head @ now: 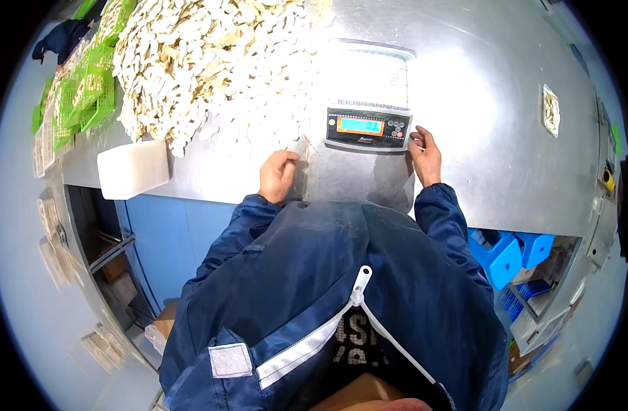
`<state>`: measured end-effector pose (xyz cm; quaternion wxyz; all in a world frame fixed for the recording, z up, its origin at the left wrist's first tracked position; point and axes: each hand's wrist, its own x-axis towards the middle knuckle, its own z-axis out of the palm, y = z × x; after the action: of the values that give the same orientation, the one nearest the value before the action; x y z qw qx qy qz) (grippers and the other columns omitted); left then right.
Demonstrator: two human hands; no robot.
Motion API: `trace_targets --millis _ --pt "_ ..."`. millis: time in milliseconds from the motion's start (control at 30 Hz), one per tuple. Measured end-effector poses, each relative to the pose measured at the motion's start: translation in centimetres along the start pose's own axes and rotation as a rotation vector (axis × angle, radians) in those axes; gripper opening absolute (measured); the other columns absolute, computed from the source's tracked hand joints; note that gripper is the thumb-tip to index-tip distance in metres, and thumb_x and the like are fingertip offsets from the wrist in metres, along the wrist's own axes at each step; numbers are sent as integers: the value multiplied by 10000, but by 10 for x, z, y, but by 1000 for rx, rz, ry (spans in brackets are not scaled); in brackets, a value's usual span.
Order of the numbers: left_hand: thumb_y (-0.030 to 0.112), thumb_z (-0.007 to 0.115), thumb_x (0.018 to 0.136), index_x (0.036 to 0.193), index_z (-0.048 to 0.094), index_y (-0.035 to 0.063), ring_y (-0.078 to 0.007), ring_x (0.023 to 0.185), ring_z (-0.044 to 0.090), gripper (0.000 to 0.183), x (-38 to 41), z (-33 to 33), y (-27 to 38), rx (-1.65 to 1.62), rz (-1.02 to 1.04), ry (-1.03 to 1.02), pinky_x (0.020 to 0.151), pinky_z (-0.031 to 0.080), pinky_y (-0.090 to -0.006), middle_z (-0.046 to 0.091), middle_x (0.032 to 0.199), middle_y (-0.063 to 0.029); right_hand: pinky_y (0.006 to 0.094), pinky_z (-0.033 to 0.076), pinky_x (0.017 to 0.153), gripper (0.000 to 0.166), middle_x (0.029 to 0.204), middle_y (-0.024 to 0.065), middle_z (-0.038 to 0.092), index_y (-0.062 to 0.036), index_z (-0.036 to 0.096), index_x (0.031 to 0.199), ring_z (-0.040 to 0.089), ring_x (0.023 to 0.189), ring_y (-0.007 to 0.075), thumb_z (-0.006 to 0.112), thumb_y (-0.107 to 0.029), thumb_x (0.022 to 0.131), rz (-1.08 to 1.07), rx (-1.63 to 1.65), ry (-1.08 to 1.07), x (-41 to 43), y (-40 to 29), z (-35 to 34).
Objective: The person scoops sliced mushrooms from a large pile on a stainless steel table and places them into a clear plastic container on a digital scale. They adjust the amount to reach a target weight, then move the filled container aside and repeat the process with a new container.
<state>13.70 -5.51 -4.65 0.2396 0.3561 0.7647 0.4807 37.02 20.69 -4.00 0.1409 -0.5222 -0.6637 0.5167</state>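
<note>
A digital weighing scale [369, 131] stands on the metal table in front of me, its display lit. Glare washes out its pan [370, 72], so what may lie there is hard to tell. At the scale's lower right corner is my right hand [427, 158], fingers bent and slightly apart, holding nothing visible; whether it touches the casing is unclear. My left hand [279, 175] rests at the table's near side, left of the scale, with fingers curled in and nothing seen in them. Beyond it spreads a large heap of pale sliced pieces [190, 67], a few strays near the hand.
A white block-like object [134, 169] sits at the near left edge of the metal table [498, 169]. Green plastic baskets [85, 97] line the left. A small filled tray [550, 110] lies far right. Blue stools [498, 259] stand under the table. Another person [62, 40] is at upper left.
</note>
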Motion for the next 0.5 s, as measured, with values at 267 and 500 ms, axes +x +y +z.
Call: trace_targets --millis 267,500 --pt "-22 526 812 923 632 1 -213 728 612 155 -13 3 0 -23 -22 -137 676 485 -287 633 829 -118 310 474 882 632 1191 211 570 46 333 1388 585 1028 227 578 -78 819 -30 297 -8 29 4 26" --pt "-20 525 823 936 636 0 -194 724 605 159 -15 4 -3 -47 -27 -113 673 479 -281 634 829 -108 286 480 831 610 1139 204 589 61 342 1375 605 941 201 559 -68 820 -22 276 -17 34 -3 28"
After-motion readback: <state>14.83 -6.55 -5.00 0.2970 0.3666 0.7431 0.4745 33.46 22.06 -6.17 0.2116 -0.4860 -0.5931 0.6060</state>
